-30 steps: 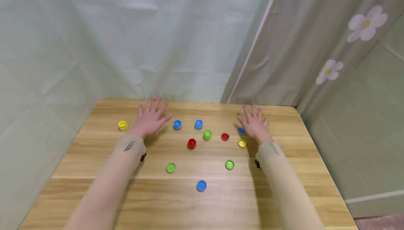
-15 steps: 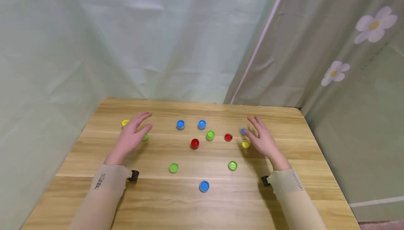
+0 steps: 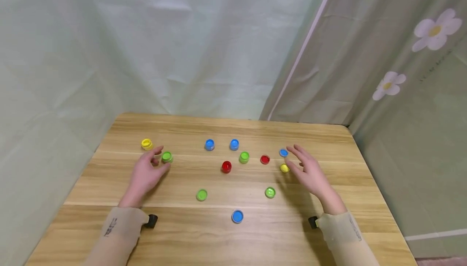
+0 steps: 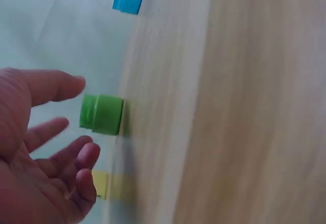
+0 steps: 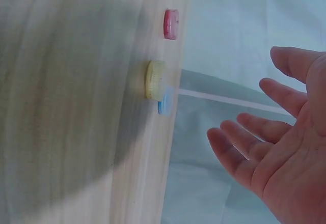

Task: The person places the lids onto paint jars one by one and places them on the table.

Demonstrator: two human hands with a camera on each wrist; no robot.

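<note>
My left hand [image 3: 144, 174] is beside a small green pot [image 3: 166, 157] near the table's far left, thumb and fingers spread around it. The left wrist view shows a gap between the thumb and that pot [image 4: 102, 114]; the other fingers are loosely bent. Just behind this hand stands a yellow pot [image 3: 147, 144]. On the right, my right hand [image 3: 310, 172] hovers above the table with relaxed fingers and holds nothing. Close to its fingertips lie a yellow lid [image 3: 285, 168] and a blue lid [image 3: 283, 153], both flat on the wood.
Two blue pots [image 3: 209, 144], another green pot [image 3: 244, 157] and a red pot [image 3: 226, 166] stand mid-table. A red lid [image 3: 265, 159] lies to their right. Nearer are two green lids [image 3: 270, 192] and a blue lid [image 3: 237, 216]. Curtains [image 3: 219, 55] hang behind the wooden table [image 3: 175, 233].
Both hands have lifted from lying flat at the far edge and drawn back. The left has come down beside the green pot, which its arm hid before. No pot has visibly moved.
</note>
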